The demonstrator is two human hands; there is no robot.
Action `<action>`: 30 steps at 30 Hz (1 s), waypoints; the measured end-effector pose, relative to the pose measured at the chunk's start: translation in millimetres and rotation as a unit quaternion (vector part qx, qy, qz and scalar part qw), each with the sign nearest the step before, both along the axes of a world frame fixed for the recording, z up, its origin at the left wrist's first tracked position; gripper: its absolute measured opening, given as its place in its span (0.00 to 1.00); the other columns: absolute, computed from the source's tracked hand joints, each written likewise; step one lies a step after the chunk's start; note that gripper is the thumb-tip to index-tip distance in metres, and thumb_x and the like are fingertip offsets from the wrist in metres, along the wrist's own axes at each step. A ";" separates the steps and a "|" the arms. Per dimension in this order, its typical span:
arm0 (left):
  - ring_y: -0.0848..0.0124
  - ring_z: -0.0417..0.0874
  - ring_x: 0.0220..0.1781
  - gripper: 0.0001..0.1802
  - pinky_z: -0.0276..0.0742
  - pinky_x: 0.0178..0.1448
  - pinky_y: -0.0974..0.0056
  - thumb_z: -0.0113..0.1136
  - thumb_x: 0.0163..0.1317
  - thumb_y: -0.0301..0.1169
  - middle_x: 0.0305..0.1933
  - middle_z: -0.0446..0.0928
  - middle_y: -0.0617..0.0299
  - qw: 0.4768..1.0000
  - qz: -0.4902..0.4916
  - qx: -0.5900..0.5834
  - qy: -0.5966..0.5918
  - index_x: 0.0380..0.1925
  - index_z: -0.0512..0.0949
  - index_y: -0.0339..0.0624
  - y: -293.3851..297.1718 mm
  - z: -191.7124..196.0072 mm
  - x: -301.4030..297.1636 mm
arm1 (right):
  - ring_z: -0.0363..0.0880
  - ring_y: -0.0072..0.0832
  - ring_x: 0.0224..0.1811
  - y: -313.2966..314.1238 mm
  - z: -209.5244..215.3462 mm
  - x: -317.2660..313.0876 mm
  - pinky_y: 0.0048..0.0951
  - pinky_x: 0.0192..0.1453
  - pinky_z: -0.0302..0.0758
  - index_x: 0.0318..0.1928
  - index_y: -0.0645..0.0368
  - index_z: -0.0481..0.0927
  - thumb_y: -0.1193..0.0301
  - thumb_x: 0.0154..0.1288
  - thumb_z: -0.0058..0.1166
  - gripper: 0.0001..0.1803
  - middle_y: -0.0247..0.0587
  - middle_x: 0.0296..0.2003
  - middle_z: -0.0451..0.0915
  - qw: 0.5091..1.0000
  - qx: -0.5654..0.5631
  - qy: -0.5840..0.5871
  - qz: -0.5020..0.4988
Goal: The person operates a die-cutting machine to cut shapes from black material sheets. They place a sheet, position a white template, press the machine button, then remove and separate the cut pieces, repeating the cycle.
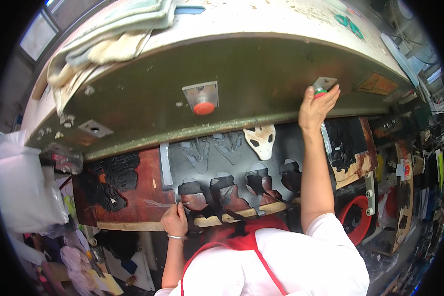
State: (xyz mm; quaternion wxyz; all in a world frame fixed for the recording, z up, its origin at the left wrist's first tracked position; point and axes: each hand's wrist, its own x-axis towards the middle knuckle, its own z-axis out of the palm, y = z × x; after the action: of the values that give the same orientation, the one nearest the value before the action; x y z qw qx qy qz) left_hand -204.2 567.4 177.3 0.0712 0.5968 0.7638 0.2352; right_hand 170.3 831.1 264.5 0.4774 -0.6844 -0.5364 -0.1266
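Note:
My right hand reaches up to the machine's green panel, fingers stretched out, palm against a green push button. My left hand is curled closed at the near left corner of a black sheet, thumb at its edge; its fingertips are hidden. The sheet lies on a reddish-brown board. A row of holes runs along its near side, and cut outlines show farther in. On its far part, partly under the panel, lies a pale cutting die with two dark openings.
A red mushroom button sits on the panel. Black scraps lie on the board at left, more at right. Folded cloths and green scissors rest on the machine top. A red round tub stands lower right.

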 end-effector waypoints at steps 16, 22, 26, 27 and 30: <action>0.55 0.75 0.24 0.18 0.70 0.31 0.53 0.51 0.68 0.41 0.24 0.77 0.45 0.998 0.062 -0.019 -0.024 0.30 0.78 0.36 65.6 -28.2 -39.4 | 0.82 0.49 0.37 -106.5 -72.3 92.9 0.42 0.43 0.77 0.43 0.63 0.82 0.58 0.52 0.64 0.23 0.56 0.31 0.82 0.943 -0.239 0.178 -0.150; 0.50 0.81 0.31 0.20 0.78 0.36 0.53 0.56 0.65 0.41 0.30 0.81 0.45 0.996 0.034 0.079 0.016 0.33 0.81 0.31 53.4 -20.9 -42.1 | 0.81 0.49 0.37 -128.3 -95.6 94.0 0.43 0.41 0.76 0.35 0.58 0.83 0.55 0.59 0.59 0.18 0.51 0.28 0.81 0.922 -0.225 0.283 -0.135; 0.48 0.82 0.36 0.19 0.78 0.39 0.54 0.52 0.69 0.39 0.34 0.81 0.40 0.998 0.021 0.060 -0.027 0.37 0.80 0.29 22.3 -12.7 -26.2 | 0.81 0.50 0.37 -158.6 -81.3 99.8 0.45 0.42 0.76 0.33 0.58 0.82 0.57 0.59 0.59 0.16 0.53 0.30 0.81 0.931 -0.247 0.244 -0.110; 0.48 0.81 0.35 0.19 0.78 0.39 0.54 0.52 0.69 0.39 0.34 0.81 0.41 0.997 0.034 0.044 -0.052 0.38 0.80 0.29 11.2 -12.8 -23.4 | 0.81 0.49 0.35 -164.4 -74.4 102.4 0.46 0.40 0.76 0.34 0.59 0.82 0.60 0.58 0.60 0.14 0.52 0.28 0.81 0.936 -0.237 0.231 -0.119; 0.50 0.82 0.40 0.21 0.79 0.44 0.55 0.50 0.70 0.39 0.40 0.81 0.40 0.998 0.031 -0.035 -0.034 0.42 0.79 0.28 -17.2 -9.4 -23.0 | 0.73 0.48 0.49 -169.7 -51.3 91.4 0.42 0.53 0.72 0.45 0.61 0.79 0.66 0.54 0.63 0.18 0.52 0.43 0.77 0.963 -0.182 0.126 -0.157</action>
State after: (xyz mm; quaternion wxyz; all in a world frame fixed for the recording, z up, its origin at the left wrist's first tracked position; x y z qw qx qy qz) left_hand -227.2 550.2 167.9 0.1108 0.5620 0.7866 0.2304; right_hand 261.6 661.4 213.2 0.3831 -0.8455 -0.3718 -0.0129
